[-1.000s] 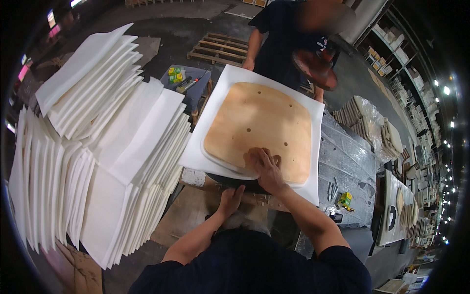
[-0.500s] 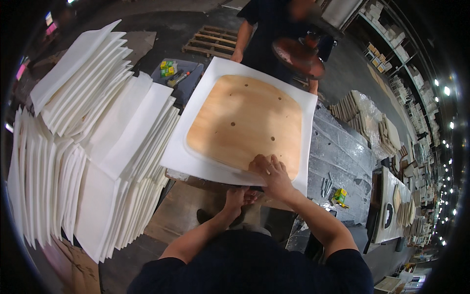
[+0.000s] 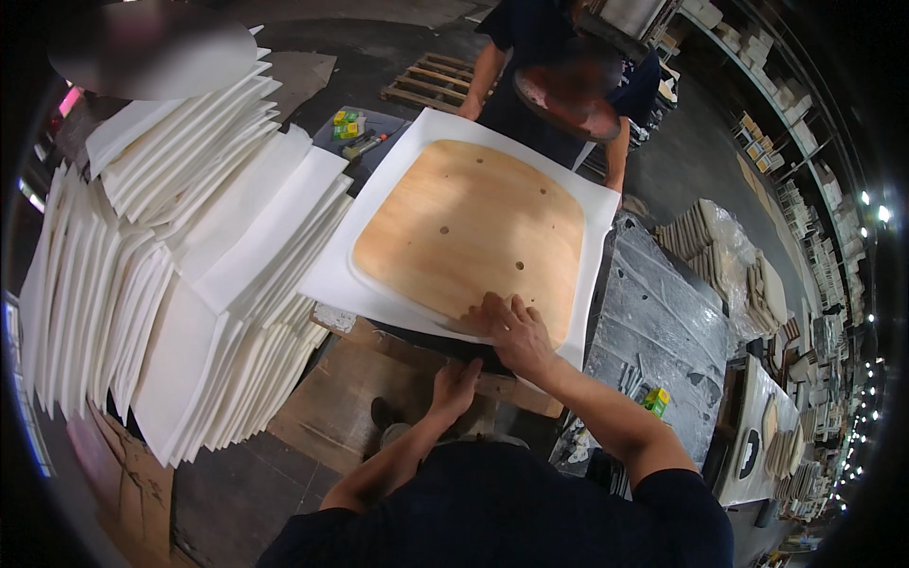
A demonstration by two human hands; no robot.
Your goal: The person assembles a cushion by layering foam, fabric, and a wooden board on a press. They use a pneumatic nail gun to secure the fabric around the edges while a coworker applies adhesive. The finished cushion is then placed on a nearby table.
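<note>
A tan plywood panel (image 3: 473,222) with rounded corners and several small holes lies on a white foam sheet (image 3: 333,270), which extends past it on all sides. My right hand (image 3: 516,339) rests on the panel's near edge, fingers spread and pressing on the wood. Below that edge, my left hand (image 3: 456,388) is closed beside the dark near side of the work table; what its fingers hold, if anything, is hidden. Across from me a co-worker's two hands (image 3: 470,109) are at the foam's far corners.
Tall stacks of folded white foam sheets (image 3: 241,256) stand at my left. On the right, a plastic-covered table (image 3: 653,312) carries a small yellow-green box (image 3: 656,401) and metal pieces. A wooden pallet (image 3: 440,83) lies beyond; wrapped panels (image 3: 724,251) are stacked farther right.
My right hand has shifted slightly left along the near edge, and its fingers look more extended. My left hand's fingers have drawn together. The foam's near edge now shows more of the table.
</note>
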